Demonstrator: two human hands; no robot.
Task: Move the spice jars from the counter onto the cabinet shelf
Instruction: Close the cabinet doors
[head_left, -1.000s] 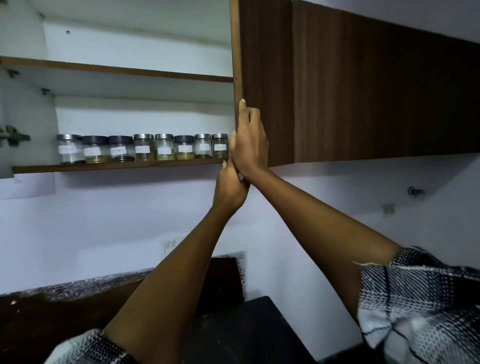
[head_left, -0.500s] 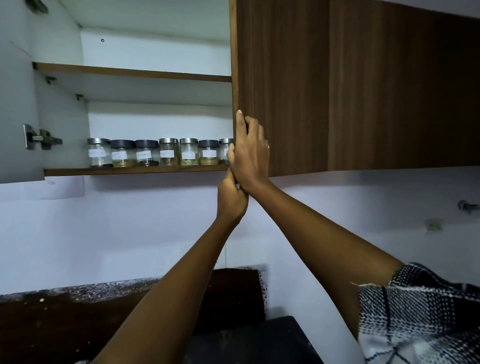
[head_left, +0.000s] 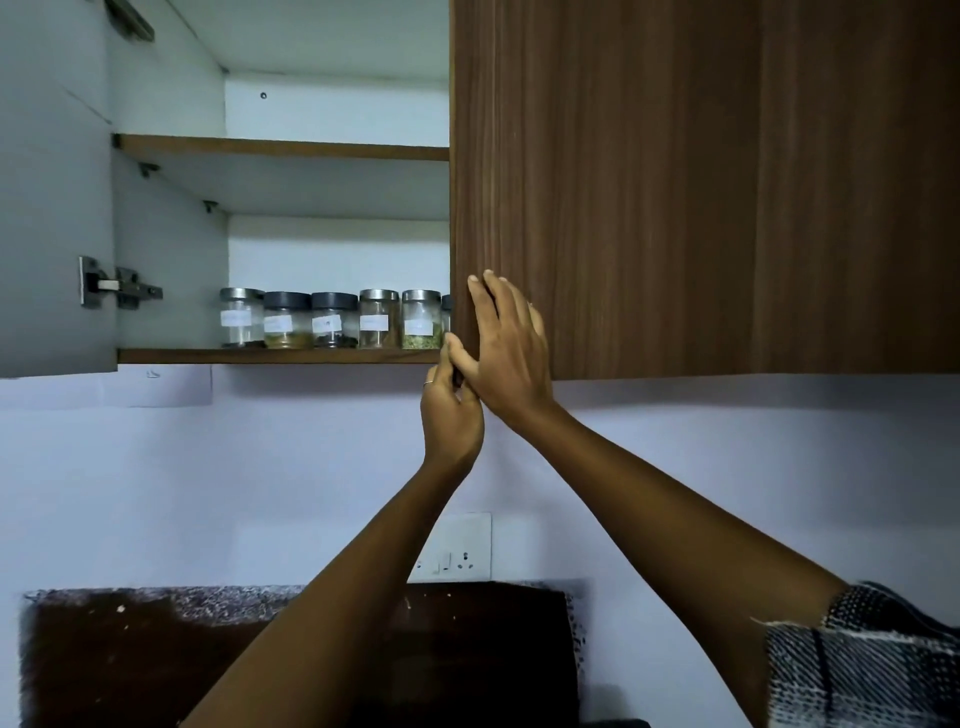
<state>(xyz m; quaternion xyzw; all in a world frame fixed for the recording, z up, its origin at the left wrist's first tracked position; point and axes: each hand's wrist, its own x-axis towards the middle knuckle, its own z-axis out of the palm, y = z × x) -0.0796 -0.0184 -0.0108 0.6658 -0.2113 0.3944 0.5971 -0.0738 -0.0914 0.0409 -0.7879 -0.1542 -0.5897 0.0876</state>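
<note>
Standing in a row along the front edge of the lower brown-edged cabinet shelf (head_left: 270, 356), the small clear glass spice jars (head_left: 332, 319) run from near the shelf's left end to its right end, where the wood-grain brown cabinet door (head_left: 675, 182) covers the last one but for a sliver. Five jars show whole: three with silver metal lids, two with dark grey lids. Each bears a white paper label, but the writing is too blurred to read.

Both arms reach up, bare to the forearm. A right hand (head_left: 511, 353) lies flat on the door's lower left corner, fingers straight and spread, thumb hooked round the door's edge. Just below, a left hand (head_left: 451, 415) curls its fingers at the door's bottom corner; whether it pinches the edge or only touches it cannot be told, as the right hand overlaps it. A ring shows on one left finger.

A checked black-and-white sleeve (head_left: 862, 670) is cut off at the lower right. A white wall socket (head_left: 462, 545) sits partly behind the left forearm, above the dark speckled counter (head_left: 156, 654).
</note>
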